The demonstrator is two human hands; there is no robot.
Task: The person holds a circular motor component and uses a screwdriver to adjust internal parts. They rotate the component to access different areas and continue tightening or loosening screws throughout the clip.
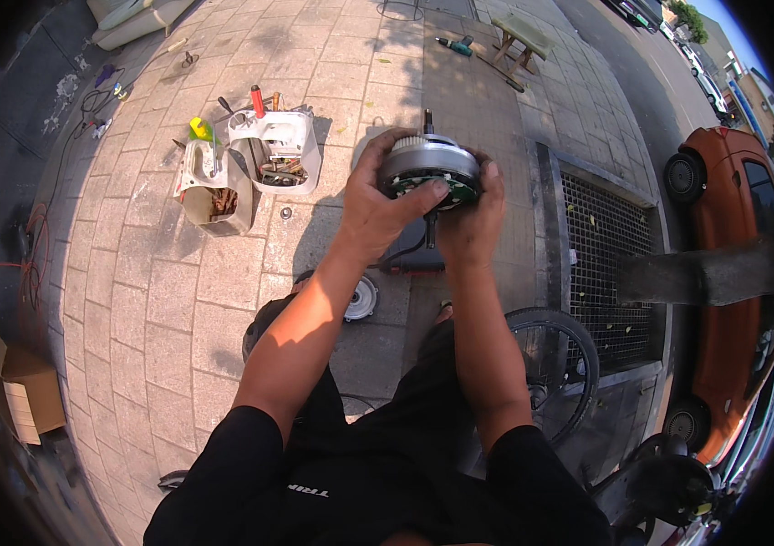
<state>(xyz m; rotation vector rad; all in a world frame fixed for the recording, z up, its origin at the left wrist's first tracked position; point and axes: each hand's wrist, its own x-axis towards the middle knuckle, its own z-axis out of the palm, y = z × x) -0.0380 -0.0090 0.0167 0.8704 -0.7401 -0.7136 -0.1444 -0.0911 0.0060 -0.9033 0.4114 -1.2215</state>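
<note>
A round metal hub motor (428, 164) is held up in front of me, with an axle sticking out at top and bottom, a white toothed ring and a green circuit board on its near face. My left hand (382, 205) grips its left side, thumb over the board. My right hand (478, 214) wraps round its right side. Below, a silver disc-shaped part (361, 298) lies on the paving, partly hidden by my left forearm. Behind my hands is a dark object (405, 259) with a cable.
Two tool-filled containers (287, 136) (235, 223) stand front-left. A drill (457, 47) lies near a stool (521, 36). A bicycle wheel (578, 391) lies right, beside a grate (601, 218), tree trunk (697, 276) and orange car (733, 355). A cardboard box (27, 373) and red cable (30, 273) are left.
</note>
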